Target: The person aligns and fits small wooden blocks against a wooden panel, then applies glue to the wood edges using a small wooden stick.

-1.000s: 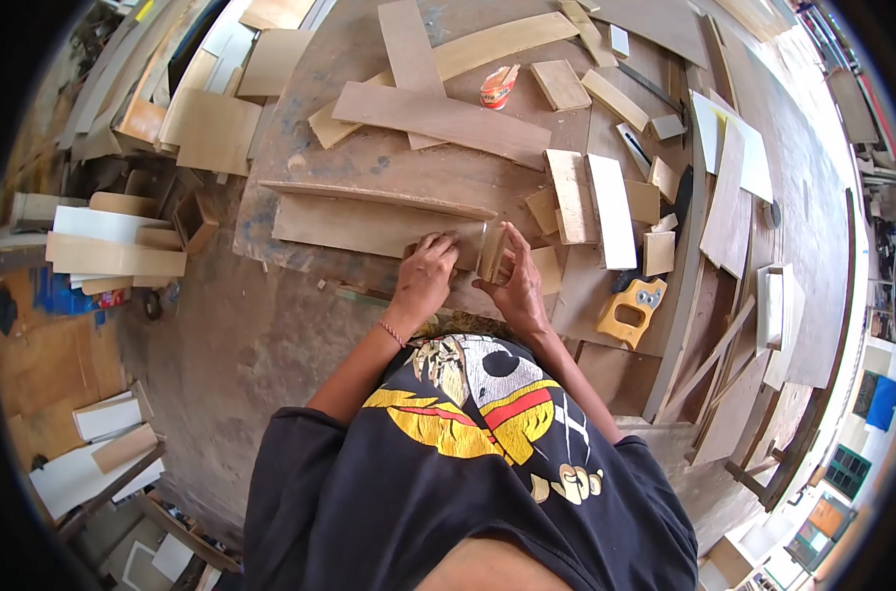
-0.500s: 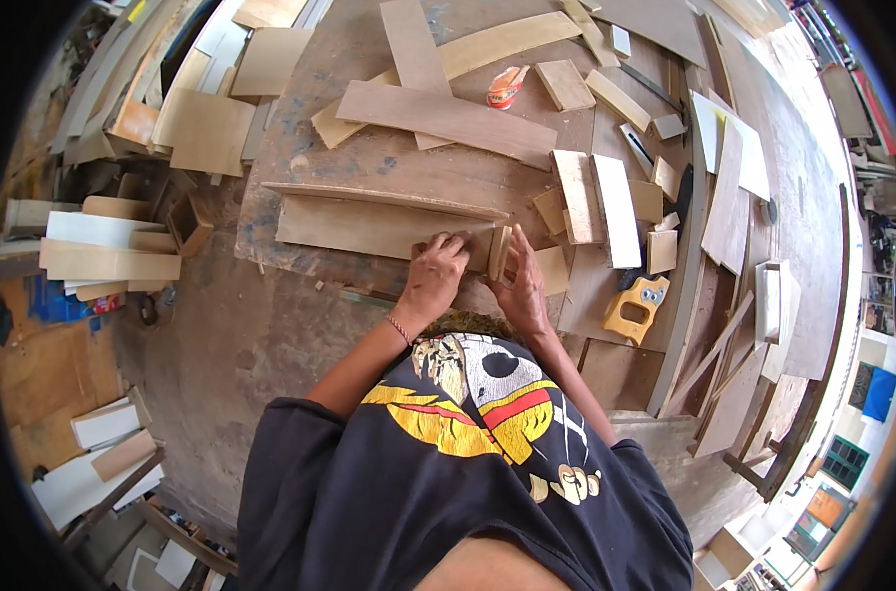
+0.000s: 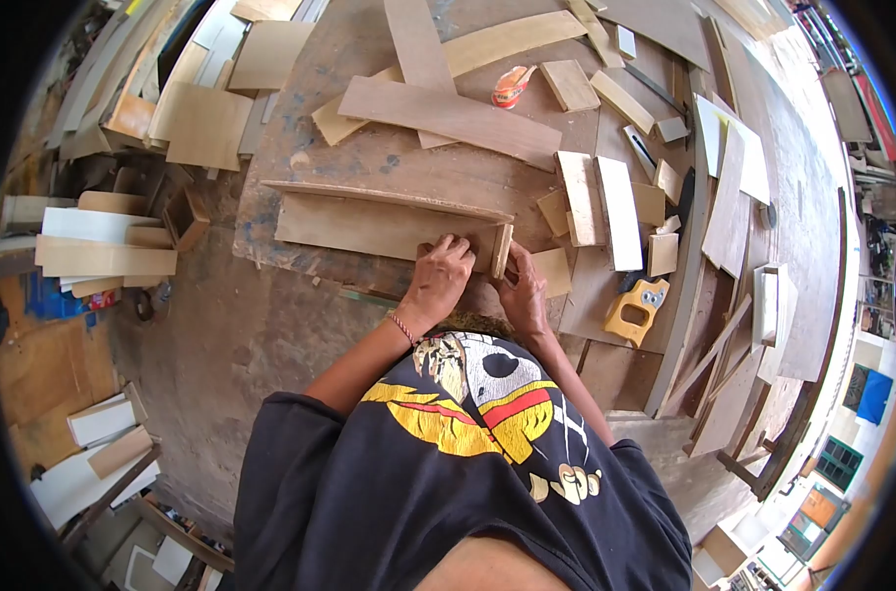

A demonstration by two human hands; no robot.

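Observation:
A long plywood board (image 3: 354,229) lies across the bench in front of me, and a narrow strip (image 3: 389,201) stands along its far edge. At their right end a short wooden end piece (image 3: 503,251) stands upright, crosswise to both. My left hand (image 3: 440,276) is closed, its curled fingers on the board's near edge just left of the end piece; its fingertips are partly hidden. My right hand (image 3: 524,293) is closed against the outer face of the end piece, fingers and thumb at its lower part.
A yellow-handled saw (image 3: 634,311) lies to the right, near a white-faced block (image 3: 618,214) and several offcuts. Crossed boards (image 3: 453,118) and a red-and-white packet (image 3: 511,87) lie beyond. Stacked panels (image 3: 108,258) stand at the left.
My right hand's fingers have slid lower on the end piece, which now sits more squarely at the boards' end. My left hand has shifted slightly right. The view has moved a little.

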